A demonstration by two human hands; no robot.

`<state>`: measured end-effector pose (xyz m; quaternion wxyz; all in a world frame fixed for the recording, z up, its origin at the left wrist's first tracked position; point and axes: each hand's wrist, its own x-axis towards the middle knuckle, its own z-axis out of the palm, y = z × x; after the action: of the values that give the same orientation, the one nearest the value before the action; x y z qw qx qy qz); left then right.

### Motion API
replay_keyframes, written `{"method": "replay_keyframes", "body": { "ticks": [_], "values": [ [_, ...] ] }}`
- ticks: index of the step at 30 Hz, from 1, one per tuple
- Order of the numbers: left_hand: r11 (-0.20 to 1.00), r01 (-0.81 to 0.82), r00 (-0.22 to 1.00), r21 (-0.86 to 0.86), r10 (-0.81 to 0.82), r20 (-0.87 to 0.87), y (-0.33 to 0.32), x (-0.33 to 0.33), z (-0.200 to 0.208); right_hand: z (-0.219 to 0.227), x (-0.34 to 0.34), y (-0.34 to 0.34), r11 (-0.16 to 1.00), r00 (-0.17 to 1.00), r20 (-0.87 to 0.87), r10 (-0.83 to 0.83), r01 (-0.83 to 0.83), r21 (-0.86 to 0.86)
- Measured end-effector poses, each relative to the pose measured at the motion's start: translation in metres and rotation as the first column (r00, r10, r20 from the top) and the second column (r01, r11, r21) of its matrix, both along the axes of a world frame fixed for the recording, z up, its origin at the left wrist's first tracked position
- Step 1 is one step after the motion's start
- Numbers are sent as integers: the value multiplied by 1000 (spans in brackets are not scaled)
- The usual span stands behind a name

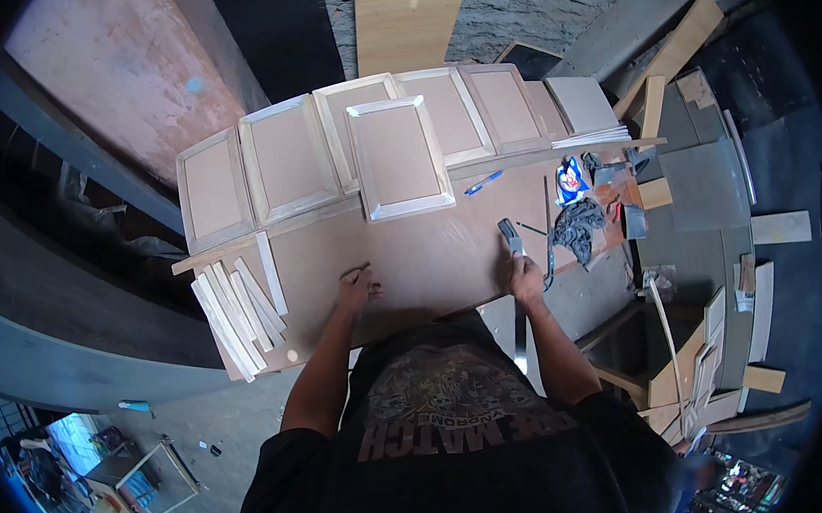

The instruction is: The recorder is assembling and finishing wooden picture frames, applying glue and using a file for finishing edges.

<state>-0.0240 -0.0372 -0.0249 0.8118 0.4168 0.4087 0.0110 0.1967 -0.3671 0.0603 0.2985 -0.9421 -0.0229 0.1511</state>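
My left hand point(359, 289) is closed near the front of the brown work board point(411, 256), fingers around a thin, short dark stick point(358, 268) whose kind is too small to tell. My right hand point(526, 280) grips a tool point(510, 237) with a blocky dark head and a lighter neck; its exact kind is unclear and my fingers hide its grip. Ahead of both hands, a wooden-framed panel point(399, 154) lies tilted over a row of similar framed panels point(290, 158). A blue pen point(484, 183) rests to the right of that panel.
Several loose wood strips point(234, 316) lie at the board's left end. To the right are a crumpled dark cloth point(579, 230), a blue and white packet point(571, 181) and a long dark bar point(549, 232). Wood offcuts point(695, 370) lean at the lower right.
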Motion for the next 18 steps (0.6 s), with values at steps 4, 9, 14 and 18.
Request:
{"method": "replay_keyframes", "body": {
  "ticks": [4, 9, 14, 18],
  "values": [
    [1000, -3, 1000, 10, 3, 20, 0, 2, 0, -23, 35, -49, 989, 993, 49, -111, 116, -94],
    [999, -14, 1000, 42, 13, 21, -3, 4, 4, -11, 78, -86, 917, 930, 273, -246, 315, -245],
    [997, -39, 998, 64, 42, -43, -13, 13, 19, -15, 105, -127, 875, 969, 99, -227, 248, -416],
    [994, -81, 988, 78, 90, -123, -16, 18, 26, -36, 113, -145, 839, 996, -20, -87, 62, -540]
  ]
}}
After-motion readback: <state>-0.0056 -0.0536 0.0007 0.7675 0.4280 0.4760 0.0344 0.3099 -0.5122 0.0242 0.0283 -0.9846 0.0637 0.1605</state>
